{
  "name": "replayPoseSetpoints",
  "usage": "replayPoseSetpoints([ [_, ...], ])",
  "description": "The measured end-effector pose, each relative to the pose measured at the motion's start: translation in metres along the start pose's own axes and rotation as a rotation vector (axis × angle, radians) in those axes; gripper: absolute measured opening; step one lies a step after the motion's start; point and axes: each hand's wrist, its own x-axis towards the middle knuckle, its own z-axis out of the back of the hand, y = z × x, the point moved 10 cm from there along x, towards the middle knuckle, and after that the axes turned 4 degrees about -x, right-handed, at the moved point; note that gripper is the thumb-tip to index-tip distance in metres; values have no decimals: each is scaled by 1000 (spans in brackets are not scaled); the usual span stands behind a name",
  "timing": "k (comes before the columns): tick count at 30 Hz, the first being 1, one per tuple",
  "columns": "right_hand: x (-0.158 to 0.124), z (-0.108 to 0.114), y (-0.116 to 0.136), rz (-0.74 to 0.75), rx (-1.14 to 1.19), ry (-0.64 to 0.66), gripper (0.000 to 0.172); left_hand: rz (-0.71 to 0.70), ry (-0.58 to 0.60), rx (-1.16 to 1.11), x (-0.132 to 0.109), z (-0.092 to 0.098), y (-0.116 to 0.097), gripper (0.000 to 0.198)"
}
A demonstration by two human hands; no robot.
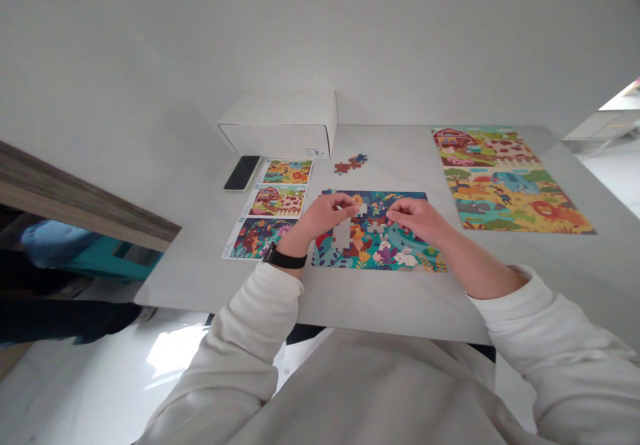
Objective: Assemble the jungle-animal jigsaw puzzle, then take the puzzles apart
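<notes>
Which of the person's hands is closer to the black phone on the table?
Left. The left hand rests on the unfinished puzzle, nearer the black phone at the table's far left. The right hand is farther right on that puzzle.

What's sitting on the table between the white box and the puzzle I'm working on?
In the head view, a small cluster of loose puzzle pieces lies between the white box and the unfinished puzzle; otherwise bare tabletop.

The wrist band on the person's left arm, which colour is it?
Black; the narrow wrist band shows best in the head view.
</notes>
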Motion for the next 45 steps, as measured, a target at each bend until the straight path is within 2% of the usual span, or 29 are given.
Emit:
replayPoseSetpoints([
  [3, -2, -5, 7, 15, -11, 10, 41, -55, 43, 22, 0, -14, -3, 37],
  [7, -2, -12, 10, 42, 4, 41, 43, -70, 71, 64, -1, -21, -6, 32],
  [9, -2, -13, 10, 51, 29, 45, 43, -73, 83, 87, -2, -16, -9, 30],
  [12, 0, -12, 7, 42, 65, 26, 43, -34, 60, 128, -2, 5, -4, 28],
  [15, 1, -11, 2, 18, 87, 12, 45, 57, 61, 108, -2, 27, 14, 33],
  [18, 3, -10, -3, 12, 83, 6, 44, 105, 108, 106, -2, 35, 31, 36],
  [23, 4, -11, -5, 32, 52, 11, 42, 100, 107, 216, 0, 32, 39, 30],
  [28, 5, -12, -6, 42, 27, 14, 41, 126, 69, 353, -2, 32, 33, 27],
  [34, 7, -14, -7, 53, 7, 22, 40, 122, 78, 486, -2, 29, 31, 26],
  [45, 5, -17, -7, 49, -36, 51, 40, 99, 72, 492, 3, 27, 38, 23],
])
